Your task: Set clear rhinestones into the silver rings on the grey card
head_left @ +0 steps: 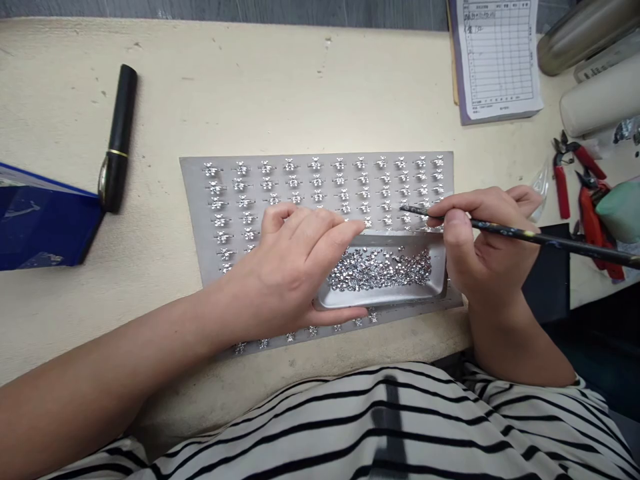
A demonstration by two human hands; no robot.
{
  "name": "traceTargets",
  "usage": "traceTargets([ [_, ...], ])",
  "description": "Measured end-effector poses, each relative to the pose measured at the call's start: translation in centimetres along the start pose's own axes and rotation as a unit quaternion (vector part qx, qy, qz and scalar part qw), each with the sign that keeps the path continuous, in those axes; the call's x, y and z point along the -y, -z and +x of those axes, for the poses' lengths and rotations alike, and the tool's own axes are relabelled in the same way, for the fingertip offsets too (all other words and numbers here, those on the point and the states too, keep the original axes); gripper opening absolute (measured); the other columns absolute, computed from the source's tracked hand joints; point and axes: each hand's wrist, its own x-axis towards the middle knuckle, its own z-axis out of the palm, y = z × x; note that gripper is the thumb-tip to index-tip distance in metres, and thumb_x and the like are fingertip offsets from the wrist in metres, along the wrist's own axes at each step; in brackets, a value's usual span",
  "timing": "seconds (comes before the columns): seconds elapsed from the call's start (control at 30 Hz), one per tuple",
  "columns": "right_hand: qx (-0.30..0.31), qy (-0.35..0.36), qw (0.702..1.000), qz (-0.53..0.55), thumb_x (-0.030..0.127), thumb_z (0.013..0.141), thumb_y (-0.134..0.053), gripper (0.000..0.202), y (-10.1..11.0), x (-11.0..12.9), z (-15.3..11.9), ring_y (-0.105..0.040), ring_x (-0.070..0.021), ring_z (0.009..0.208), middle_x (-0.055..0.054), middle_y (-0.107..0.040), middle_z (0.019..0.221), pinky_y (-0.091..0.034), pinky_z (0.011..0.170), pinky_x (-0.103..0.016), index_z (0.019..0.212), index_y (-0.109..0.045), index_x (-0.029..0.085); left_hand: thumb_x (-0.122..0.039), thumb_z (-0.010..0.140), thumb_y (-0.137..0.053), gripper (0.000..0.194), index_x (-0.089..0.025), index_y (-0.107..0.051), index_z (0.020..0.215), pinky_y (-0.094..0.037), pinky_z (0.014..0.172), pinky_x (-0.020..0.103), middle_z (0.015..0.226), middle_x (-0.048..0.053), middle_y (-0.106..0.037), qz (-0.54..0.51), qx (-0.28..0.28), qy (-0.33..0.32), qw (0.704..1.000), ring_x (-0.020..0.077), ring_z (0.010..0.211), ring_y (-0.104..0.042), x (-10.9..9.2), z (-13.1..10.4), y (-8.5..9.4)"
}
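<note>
My left hand (pixel 295 267) grips the left end of a small metal tray (pixel 385 299), thumb along its near side and fingers over its far edge. Many tiny shiny stones (pixel 375 270) lie in the tray. Between the thumb and fingers of my right hand (pixel 485 240) is a thin dark stick (pixel 525 235), its tip over the grey board just beyond the tray's far edge. The grey board (pixel 200 233) lies under the tray and bears rows of small silver pieces (pixel 315 163). My left hand and the tray hide part of these rows.
A black pen (pixel 120 137) and a blue box (pixel 45 223) are on the left. At the back right lies a form pad (pixel 500 60). Red-handled pliers (pixel 561 187), a white cylinder (pixel 603 97) and a metallic cylinder (pixel 585 33) stand or lie at the right.
</note>
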Motion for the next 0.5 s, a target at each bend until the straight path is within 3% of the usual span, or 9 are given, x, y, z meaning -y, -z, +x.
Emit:
traceTargets([
  [0.33, -0.007, -0.005, 1.000, -0.006, 0.024, 0.093, -0.051, 0.020, -0.23, 0.04, 0.02, -0.062, -0.0155, 0.069, 0.006, -0.071, 0.074, -0.036, 0.091, -0.044, 0.083, -0.067, 0.029, -0.040, 0.085, -0.068, 0.067, -0.014, -0.041, 0.140, -0.038, 0.094, 0.050, 0.119, 0.015, -0.062, -0.023, 0.002, 0.008, 1.000, 0.0302, 0.105, -0.059, -0.01, 0.01, -0.02],
  [0.5, -0.080, 0.028, 0.993, 0.077, 0.020, 0.084, -0.052, 0.018, 0.03, 0.16, 0.18, -0.057, -0.0132, 0.060, 0.006, -0.065, 0.062, -0.034, 0.086, -0.044, 0.074, -0.065, 0.027, -0.038, 0.085, -0.067, 0.066, -0.017, -0.040, 0.141, -0.037, 0.095, 0.047, 0.117, 0.012, -0.062, -0.015, 0.005, 0.013, 1.000, 0.0286, 0.105, -0.059, 0.06, 0.03, 0.04],
])
